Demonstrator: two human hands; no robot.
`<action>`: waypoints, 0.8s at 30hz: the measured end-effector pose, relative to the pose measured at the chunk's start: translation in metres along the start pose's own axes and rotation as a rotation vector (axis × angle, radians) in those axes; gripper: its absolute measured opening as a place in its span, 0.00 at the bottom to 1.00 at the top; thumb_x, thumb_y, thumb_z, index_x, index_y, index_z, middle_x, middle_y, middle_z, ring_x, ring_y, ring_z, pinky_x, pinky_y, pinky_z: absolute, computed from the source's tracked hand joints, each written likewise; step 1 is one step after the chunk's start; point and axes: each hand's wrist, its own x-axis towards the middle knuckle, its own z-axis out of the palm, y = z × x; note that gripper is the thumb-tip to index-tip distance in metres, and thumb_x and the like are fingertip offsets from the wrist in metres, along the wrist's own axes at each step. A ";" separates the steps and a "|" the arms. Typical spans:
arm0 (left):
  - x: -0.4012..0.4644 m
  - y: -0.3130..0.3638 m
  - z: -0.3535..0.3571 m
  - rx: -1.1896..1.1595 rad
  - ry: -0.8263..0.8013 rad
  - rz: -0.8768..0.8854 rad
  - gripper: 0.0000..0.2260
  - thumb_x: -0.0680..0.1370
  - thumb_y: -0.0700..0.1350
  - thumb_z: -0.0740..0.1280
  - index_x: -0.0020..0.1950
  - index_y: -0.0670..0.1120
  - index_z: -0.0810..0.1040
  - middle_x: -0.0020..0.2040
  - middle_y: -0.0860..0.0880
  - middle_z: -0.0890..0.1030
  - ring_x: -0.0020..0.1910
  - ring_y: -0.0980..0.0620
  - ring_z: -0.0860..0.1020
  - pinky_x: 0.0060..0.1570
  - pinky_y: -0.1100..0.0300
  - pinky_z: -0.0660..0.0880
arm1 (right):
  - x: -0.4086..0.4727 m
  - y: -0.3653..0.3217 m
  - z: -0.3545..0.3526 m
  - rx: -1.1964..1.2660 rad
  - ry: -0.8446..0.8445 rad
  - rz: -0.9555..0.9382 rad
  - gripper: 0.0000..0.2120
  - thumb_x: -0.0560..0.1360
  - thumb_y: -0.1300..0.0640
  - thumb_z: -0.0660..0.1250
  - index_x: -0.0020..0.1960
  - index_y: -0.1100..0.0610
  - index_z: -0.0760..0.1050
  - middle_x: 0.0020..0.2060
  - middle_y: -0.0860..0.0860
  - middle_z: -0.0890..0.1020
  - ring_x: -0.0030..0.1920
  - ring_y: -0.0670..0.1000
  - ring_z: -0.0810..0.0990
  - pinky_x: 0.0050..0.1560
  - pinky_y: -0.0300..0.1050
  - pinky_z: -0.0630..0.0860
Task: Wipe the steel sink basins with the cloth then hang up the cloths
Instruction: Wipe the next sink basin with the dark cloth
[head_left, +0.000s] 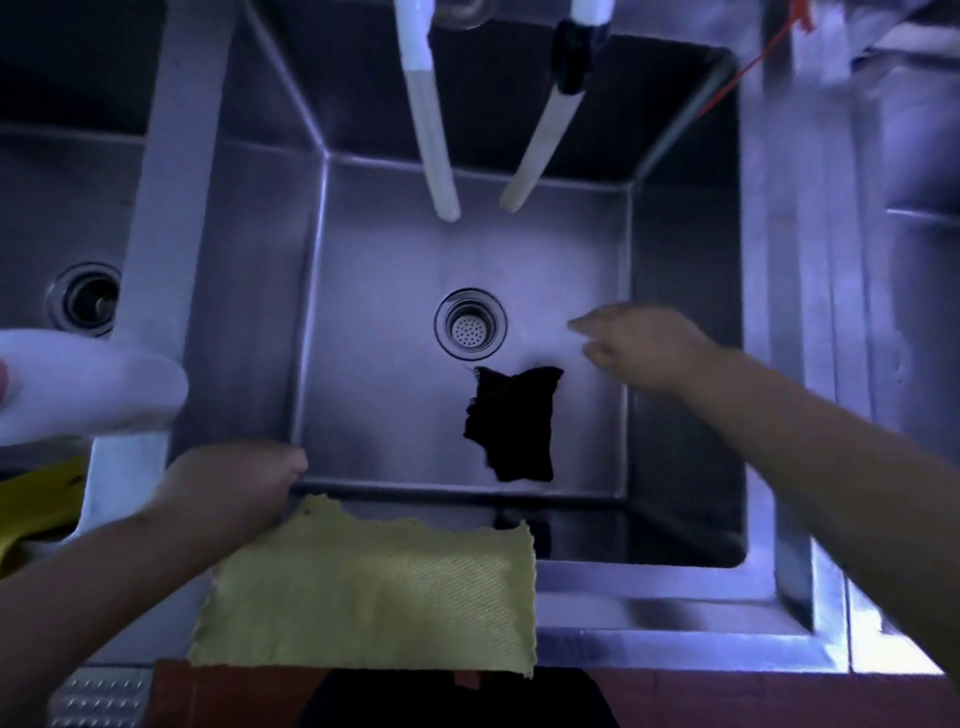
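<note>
A big steel sink with more than one basin fills the view, seen from above in dim bluish light. At the far left is a left basin (62, 218) with its own dark drain (85, 299). Near it, at the left edge, sits a white blurry thing (88, 387) that is hard to name, and below that a bit of something yellow (36, 506).

Next comes the left hand (234, 486). It rests on the near left corner of the middle basin (260, 291). Its fingers are curled in, and they seem to pinch the top left corner of the yellow cloth (374, 592), but the grip is partly hidden. The yellow cloth hangs flat over the near rim of the sink, just right of and below this hand.

In the middle of the basin floor is a round drain strainer (470, 325). Two pale hoses (436, 135) hang down from the far side above it.

A small dark cloth (511, 423) lies crumpled on the basin floor, just near and right of the strainer.

The right hand (644, 348) hovers over the basin, a little to the far right of the dark cloth. Its fingers are spread loosely and hold nothing. It is close to the dark cloth's top corner but not touching it.

At the far right there is a thin red string (737, 73).
</note>
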 end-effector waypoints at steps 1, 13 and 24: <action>0.009 0.009 -0.006 -0.048 0.052 -0.011 0.09 0.79 0.50 0.57 0.54 0.54 0.75 0.48 0.53 0.80 0.45 0.52 0.77 0.41 0.58 0.74 | -0.002 0.015 -0.015 -0.046 0.038 0.032 0.20 0.79 0.53 0.57 0.70 0.50 0.68 0.67 0.54 0.73 0.65 0.57 0.72 0.63 0.51 0.70; 0.172 0.206 0.028 0.211 0.111 0.721 0.13 0.78 0.37 0.57 0.61 0.41 0.73 0.59 0.41 0.73 0.58 0.42 0.71 0.44 0.52 0.66 | 0.008 0.090 -0.033 -0.258 0.351 -0.001 0.18 0.75 0.53 0.54 0.44 0.58 0.82 0.39 0.57 0.83 0.40 0.61 0.79 0.49 0.47 0.69; 0.196 0.152 0.086 0.399 0.106 0.775 0.40 0.67 0.63 0.70 0.72 0.43 0.66 0.72 0.42 0.67 0.72 0.43 0.62 0.72 0.41 0.50 | 0.014 0.097 -0.029 -0.197 0.311 -0.007 0.17 0.74 0.46 0.47 0.33 0.52 0.67 0.30 0.52 0.77 0.33 0.58 0.73 0.51 0.48 0.71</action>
